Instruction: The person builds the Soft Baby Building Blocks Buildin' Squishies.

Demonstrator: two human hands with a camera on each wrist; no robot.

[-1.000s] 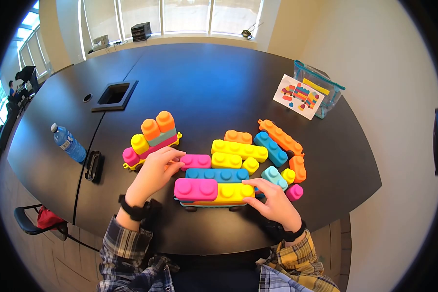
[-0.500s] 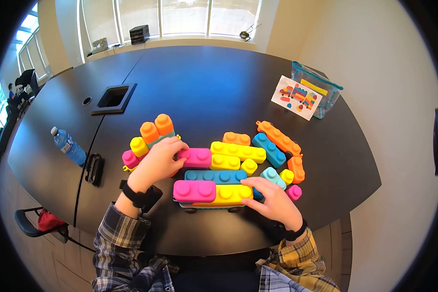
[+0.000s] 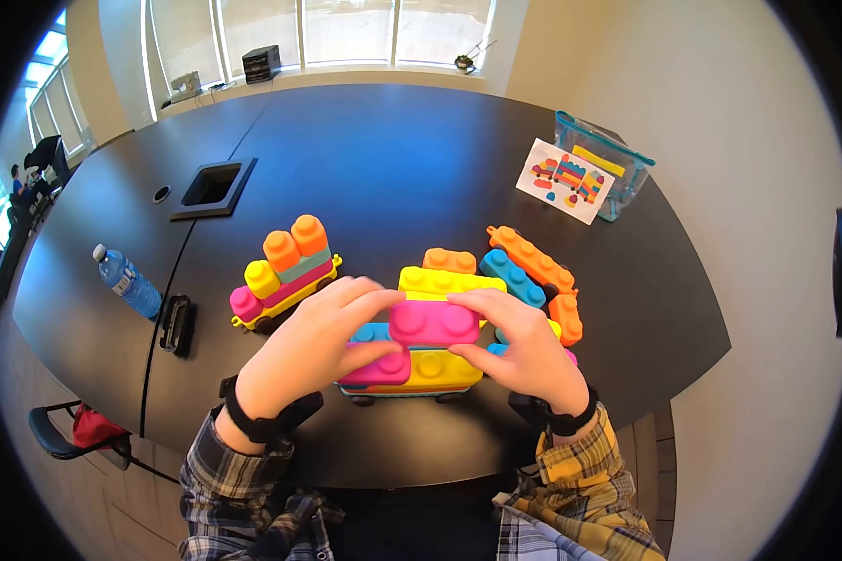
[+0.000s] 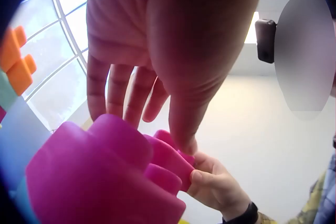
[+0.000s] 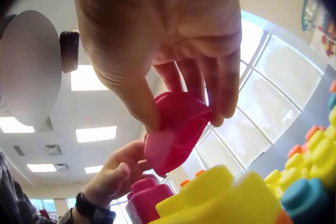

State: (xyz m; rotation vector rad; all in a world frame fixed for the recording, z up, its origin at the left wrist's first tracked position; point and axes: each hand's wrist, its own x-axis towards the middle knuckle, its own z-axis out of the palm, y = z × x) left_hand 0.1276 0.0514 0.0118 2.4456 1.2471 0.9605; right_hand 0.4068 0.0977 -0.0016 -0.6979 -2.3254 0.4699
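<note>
Both hands hold a pink two-stud block [image 3: 434,323] above a long stacked vehicle on dark wheels. My left hand [image 3: 311,344] pinches the block's left end, and my right hand [image 3: 526,353] pinches its right end. Under it, the vehicle's top carries another pink block [image 3: 382,368] at the left and a yellow block [image 3: 444,370] at the right. In the right wrist view the held block [image 5: 177,129] hangs tilted between thumb and fingers, apart from the yellow block [image 5: 215,198] below. A blue block [image 3: 371,332] lies behind the vehicle, partly hidden.
A second stacked vehicle [image 3: 290,280] stands at the left. Yellow blocks [image 3: 449,280], a blue block [image 3: 513,278] and an orange wheeled base [image 3: 531,259] lie behind my right hand. Farther off are a bottle [image 3: 127,280], a black case [image 3: 176,324], a picture card [image 3: 565,181] and a clear bag [image 3: 627,168].
My left hand has lifted the pink block from beside the yellow blocks and brought it right, over the vehicle. My right hand has left the vehicle's right end and now grips the block too.
</note>
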